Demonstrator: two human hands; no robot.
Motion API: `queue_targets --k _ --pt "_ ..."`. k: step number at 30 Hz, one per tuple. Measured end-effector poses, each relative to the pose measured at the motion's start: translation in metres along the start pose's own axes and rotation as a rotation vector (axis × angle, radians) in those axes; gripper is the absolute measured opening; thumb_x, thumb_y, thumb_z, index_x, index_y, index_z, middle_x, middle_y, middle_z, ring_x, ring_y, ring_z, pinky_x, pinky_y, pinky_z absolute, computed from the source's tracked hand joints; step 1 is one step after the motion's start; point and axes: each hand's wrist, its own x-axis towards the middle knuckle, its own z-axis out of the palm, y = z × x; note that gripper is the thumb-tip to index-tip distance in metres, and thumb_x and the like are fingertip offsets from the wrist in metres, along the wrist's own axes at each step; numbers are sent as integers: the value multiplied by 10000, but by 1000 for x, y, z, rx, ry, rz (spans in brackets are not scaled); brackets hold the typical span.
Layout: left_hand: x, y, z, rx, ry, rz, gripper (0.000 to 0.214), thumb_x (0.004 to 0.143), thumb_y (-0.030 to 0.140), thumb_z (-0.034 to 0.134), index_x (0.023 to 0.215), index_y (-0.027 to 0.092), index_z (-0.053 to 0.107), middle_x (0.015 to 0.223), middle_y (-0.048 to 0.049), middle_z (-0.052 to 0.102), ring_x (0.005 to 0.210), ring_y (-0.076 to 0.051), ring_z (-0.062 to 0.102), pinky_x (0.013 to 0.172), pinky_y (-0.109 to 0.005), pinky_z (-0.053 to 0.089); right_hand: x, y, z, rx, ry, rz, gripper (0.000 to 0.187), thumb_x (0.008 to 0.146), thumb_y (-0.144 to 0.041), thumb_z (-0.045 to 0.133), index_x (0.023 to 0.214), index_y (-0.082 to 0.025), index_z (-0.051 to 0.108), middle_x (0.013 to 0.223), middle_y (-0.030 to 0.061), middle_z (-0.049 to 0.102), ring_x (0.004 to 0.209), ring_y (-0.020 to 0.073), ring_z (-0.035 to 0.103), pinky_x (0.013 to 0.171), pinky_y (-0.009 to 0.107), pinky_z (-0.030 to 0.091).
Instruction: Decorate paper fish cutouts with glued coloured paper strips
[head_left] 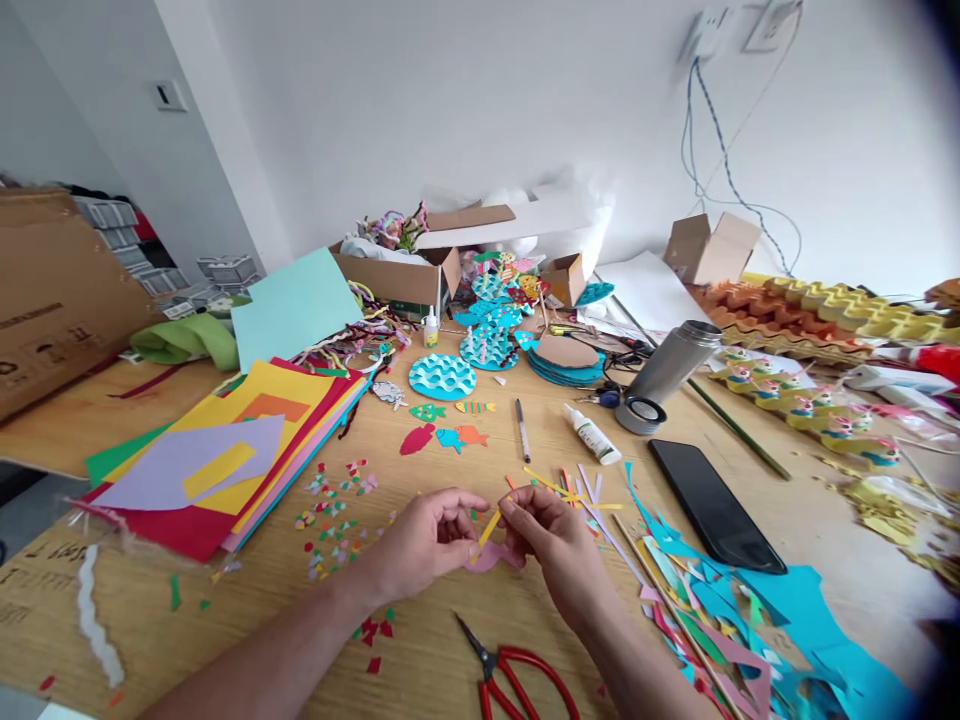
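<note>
A narrow yellow paper strip [487, 533] slants between my hands. My right hand [551, 540] pinches its upper end between thumb and fingers. My left hand [427, 535] has its thumb at the strip's lower end and at the edge of a pink paper cutout [491, 556], with the index finger stretched above; fingers partly hide the cutout. Red-handled scissors [499, 665] lie below the hands. Beyond are cut paper fish: green [428, 412], striped [477, 407], blue [450, 438], orange [472, 435] and a red cutout [417, 440].
Small paper bits [334, 520] lie left of my hands, near stacked coloured sheets [217, 460]. To the right are a glue bottle [594, 435], pen [522, 430], phone [716, 505], steel flask [675, 360] and blue paper scraps [802, 620]. A wavy blue disc [442, 377] lies further back.
</note>
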Motion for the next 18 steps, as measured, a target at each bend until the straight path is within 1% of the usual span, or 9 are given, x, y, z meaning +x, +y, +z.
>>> queue_targets --k 4,6,8,11,14,16,18 --pt "0 -1 -3 14 26 17 434 697 142 589 1130 116 584 773 -8 599 676 -122 547 656 -260 437 0 -3 -3 -27 -8 6 354 693 -472 719 692 -151 571 490 -41 550 417 66 457 408 182 371" --pt "1 0 -6 -4 49 17 410 705 140 583 1114 113 588 753 0 587 657 -114 539 634 -244 429 0 -7 -6 -75 -4 15 325 693 -447 710 693 -156 565 502 -38 560 421 68 458 399 180 373" --pt "3 0 -10 -16 81 12 380 716 145 581 1094 113 592 736 8 576 649 -109 534 627 -234 424 -1 -12 -9 -151 -28 39 283 705 -417 681 692 -165 553 521 -35 571 426 73 458 388 180 377" --pt "5 -1 -16 0 124 17 343 729 153 577 1069 115 604 746 6 580 682 -115 548 661 -237 430 -4 -16 -10 -330 -149 109 222 728 -371 622 672 -177 532 533 -41 556 431 81 463 361 178 373" --pt "8 -5 -19 58 146 11 340 734 146 571 1070 113 608 758 1 586 698 -122 558 675 -242 438 -9 -15 -6 -493 -264 186 138 729 -297 572 668 -190 511 529 -51 541 425 85 470 320 162 331" --pt "9 -8 -18 118 148 0 338 739 132 558 1072 112 609 759 -2 590 698 -126 561 668 -241 443 -12 -12 -3 -571 -304 212 76 732 -239 528 675 -195 503 515 -56 555 395 74 458 314 152 298" --pt "9 -10 -17 186 141 -7 334 746 124 543 1072 117 612 761 -6 598 700 -132 568 659 -241 448 -15 -7 0 -633 -329 226 65 739 -193 490 675 -199 498 483 -61 565 355 61 439 325 150 285"
